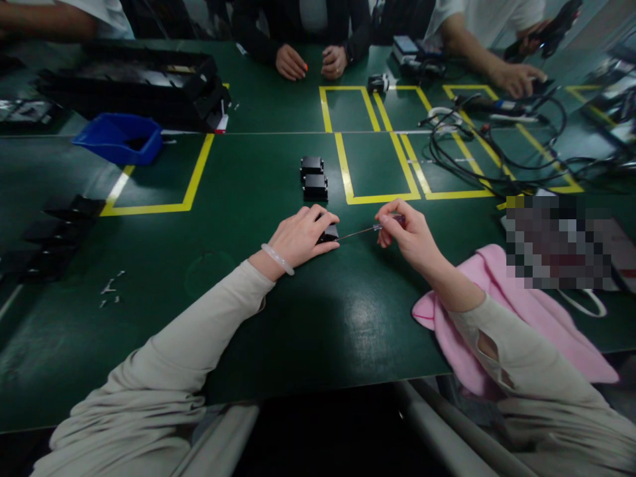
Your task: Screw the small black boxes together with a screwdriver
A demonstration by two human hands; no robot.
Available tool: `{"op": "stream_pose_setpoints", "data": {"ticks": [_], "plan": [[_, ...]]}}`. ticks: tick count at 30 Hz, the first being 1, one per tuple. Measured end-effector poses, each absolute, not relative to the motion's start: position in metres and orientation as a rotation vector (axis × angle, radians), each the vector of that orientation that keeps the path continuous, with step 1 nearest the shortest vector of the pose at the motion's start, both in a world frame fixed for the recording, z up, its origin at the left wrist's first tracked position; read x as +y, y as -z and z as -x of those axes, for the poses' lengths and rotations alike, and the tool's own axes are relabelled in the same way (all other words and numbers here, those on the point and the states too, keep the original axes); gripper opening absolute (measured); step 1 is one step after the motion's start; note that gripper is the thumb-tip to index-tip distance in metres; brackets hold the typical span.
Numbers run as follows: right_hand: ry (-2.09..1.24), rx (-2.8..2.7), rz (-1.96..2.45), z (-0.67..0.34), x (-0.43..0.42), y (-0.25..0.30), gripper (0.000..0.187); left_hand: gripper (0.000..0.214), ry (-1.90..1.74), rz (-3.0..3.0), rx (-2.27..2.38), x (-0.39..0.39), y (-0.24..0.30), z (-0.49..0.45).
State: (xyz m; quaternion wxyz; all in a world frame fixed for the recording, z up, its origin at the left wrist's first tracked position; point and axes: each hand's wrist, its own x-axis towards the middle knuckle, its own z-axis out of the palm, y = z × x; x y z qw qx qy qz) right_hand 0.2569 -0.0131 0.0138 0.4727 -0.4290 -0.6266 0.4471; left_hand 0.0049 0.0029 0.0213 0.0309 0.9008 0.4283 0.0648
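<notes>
A: Where is the black block (330,233)?

B: On the green table (348,344), between the thumb and fingers of the left hand (295,235). The forefinger arches over it, the thumb lies along its near side, and the grip looks narrow.

A: And the right hand (407,232)?

B: Its thumb and fingertips pinch the handle of a thin screwdriver (376,227). The shaft leaves those fingertips almost flat, slanting slightly down toward the left thumb, and ends beside the block. I can't tell whether the tip is seated in anything; the left fingers and the small size hide it.

A: How would you do this step well?

B: I'd judge it as work at the block's right-hand side, so let the left fingers brace against the push. Keep the thumb tip out of the blade's line, since a slip would go straight there.

A: And the driver?

B: Line the shaft up with whatever it meets, seat the tip before turning, then roll the handle gently in the fingertips. A slanted shaft would probably skid.

A: Anything to avoid?

B: Shoving forward. Two more black blocks (316,185) sit near, just beyond the left fingertips.
</notes>
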Motion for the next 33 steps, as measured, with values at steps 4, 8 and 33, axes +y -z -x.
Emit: {"op": "stream_pose_setpoints", "data": {"ticks": [4, 8, 33], "plan": [[-1.089, -1.54, 1.066, -0.2569, -0.0134, -0.0151, 0.021, 0.045, -0.211, -2.77, 1.314, 0.0027, -0.0215, -0.004], [-1.099, -1.531, 1.091, -0.2573, -0.013, -0.0134, 0.027, 0.045, -0.202, -2.766, 1.317, 0.0032, -0.0209, -0.0037], [-1.106, -1.524, 1.083, -0.2573, -0.012, -0.0104, 0.031, 0.045, -0.188, -2.76, 1.323, 0.0032, -0.0214, -0.0047]]}}
